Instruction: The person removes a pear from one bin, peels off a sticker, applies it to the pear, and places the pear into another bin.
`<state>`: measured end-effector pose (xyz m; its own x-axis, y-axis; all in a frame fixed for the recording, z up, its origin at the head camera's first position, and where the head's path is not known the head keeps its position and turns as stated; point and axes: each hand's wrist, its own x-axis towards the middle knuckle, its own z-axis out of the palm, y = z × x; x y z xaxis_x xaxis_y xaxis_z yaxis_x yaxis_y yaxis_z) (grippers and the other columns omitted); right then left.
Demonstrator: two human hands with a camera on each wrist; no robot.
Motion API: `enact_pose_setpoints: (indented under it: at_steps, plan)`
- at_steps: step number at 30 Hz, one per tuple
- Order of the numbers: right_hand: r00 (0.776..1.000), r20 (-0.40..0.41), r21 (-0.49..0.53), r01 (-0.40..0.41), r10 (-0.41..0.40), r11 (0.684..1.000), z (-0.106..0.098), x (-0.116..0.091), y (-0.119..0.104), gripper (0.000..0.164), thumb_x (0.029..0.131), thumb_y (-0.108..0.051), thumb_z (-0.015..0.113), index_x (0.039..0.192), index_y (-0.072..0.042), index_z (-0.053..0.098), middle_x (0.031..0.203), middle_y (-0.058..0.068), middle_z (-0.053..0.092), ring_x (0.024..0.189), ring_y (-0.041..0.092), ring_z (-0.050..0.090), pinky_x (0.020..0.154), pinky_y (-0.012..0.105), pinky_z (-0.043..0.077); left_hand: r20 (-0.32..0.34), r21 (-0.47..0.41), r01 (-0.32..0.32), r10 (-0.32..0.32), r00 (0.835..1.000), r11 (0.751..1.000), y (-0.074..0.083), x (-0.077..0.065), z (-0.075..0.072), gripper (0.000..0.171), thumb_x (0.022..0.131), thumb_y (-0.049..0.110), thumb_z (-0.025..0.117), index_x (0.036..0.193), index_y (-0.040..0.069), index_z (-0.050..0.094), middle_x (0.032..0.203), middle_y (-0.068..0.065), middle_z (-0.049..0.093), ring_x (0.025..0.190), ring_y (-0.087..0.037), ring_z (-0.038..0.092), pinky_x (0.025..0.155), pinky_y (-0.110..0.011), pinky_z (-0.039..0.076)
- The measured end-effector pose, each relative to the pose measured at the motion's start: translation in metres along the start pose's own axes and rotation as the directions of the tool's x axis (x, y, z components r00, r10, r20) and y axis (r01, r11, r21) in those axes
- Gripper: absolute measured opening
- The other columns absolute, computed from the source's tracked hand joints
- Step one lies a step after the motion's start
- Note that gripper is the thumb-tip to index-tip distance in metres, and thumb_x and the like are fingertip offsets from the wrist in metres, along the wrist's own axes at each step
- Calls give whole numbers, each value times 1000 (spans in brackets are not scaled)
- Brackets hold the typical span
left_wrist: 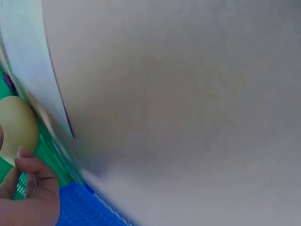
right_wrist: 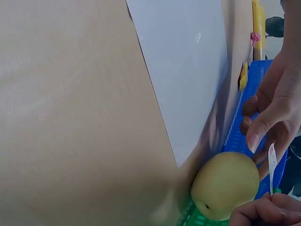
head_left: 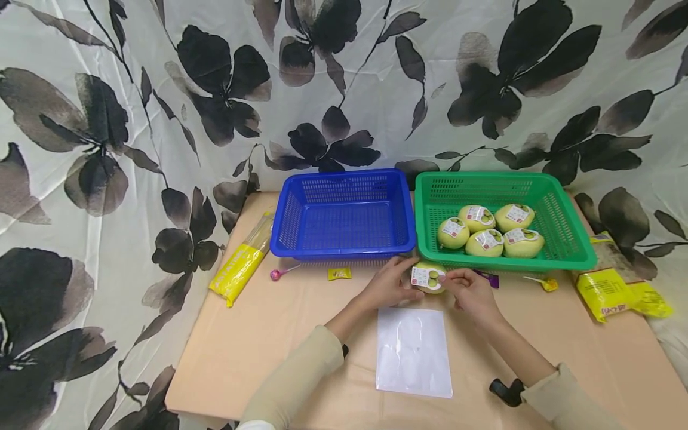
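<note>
A pale yellow-green, pear-like fruit is between my two hands near the baskets' front edges. My left hand holds it from the left, with a fingertip against its skin in the left wrist view. My right hand pinches a white printed label between thumb and finger. That label stands edge-on beside the fruit in the right wrist view, and overlaps it in the head view. Behind, the green basket holds several similar labelled fruits. The blue basket stands left of it with a bare bottom.
A white sheet lies in front of my hands. Along the baskets' front are a pink lollipop, a yellow wrapped sweet, a purple packet and a yellow lollipop. Yellow packages lie at the left and right.
</note>
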<state>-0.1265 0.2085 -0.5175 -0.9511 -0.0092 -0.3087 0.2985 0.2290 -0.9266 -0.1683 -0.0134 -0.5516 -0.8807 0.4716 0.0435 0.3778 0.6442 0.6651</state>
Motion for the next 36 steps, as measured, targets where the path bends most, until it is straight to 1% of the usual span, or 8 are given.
enact_pose_setpoints:
  at_steps: [7,11,17,20,25,30,32,36]
  plan:
    - [1000,8,19,-28,28,999,-10,7,0,43,101,-32,71,125,-1,56,74,-13,60,53,6,39,55,26,42,-55,-85,40,-44,998,996,2,4,7,64,86,28,87,142,16,58,138,-8,64,129,-23,60,112,-36,47]
    - [999,5,11,-46,46,999,-12,13,2,45,101,-32,70,128,0,55,76,-12,61,54,6,39,56,26,43,-23,-181,58,-63,998,982,1,5,8,63,87,25,86,142,18,55,141,-6,65,128,-20,61,111,-34,48]
    - [999,5,-29,-35,35,999,-15,18,4,47,102,-31,69,130,3,55,82,-10,65,54,5,41,56,26,46,-1,-244,52,-54,999,968,1,5,8,61,89,21,85,143,17,54,139,-7,66,114,-17,66,100,-25,52]
    - [1000,9,-57,-27,28,998,-16,20,4,47,101,-31,69,129,4,56,83,-9,66,54,5,42,55,26,45,7,-261,53,-53,999,964,0,5,8,60,90,21,84,143,17,54,138,-8,66,99,-14,68,89,-20,53]
    - [999,11,-111,-29,30,993,-16,22,3,47,100,-31,71,129,3,58,87,-6,67,55,6,45,54,27,46,44,-369,105,-95,994,923,3,5,9,51,96,31,78,139,15,55,119,-10,73,75,-21,73,65,-22,55]
    - [1000,13,-156,-16,19,988,-15,20,2,46,99,-34,72,126,2,59,90,-4,67,61,10,50,58,29,49,44,-470,165,-163,986,867,9,5,9,39,104,50,59,128,19,60,101,-3,71,76,-33,75,56,-31,55]
    - [1000,19,-175,-12,15,985,-15,20,2,46,99,-35,73,124,1,59,91,-2,67,63,11,52,59,30,49,34,-486,177,-183,982,856,11,5,9,35,106,49,56,124,19,61,95,-2,70,76,-35,75,54,-31,54]
    - [999,33,-215,-3,11,977,-15,18,1,46,98,-37,73,122,0,59,95,5,67,65,13,53,59,32,50,15,-487,176,-194,981,855,10,4,11,26,107,36,59,121,15,61,91,-3,68,73,-35,74,53,-27,53]
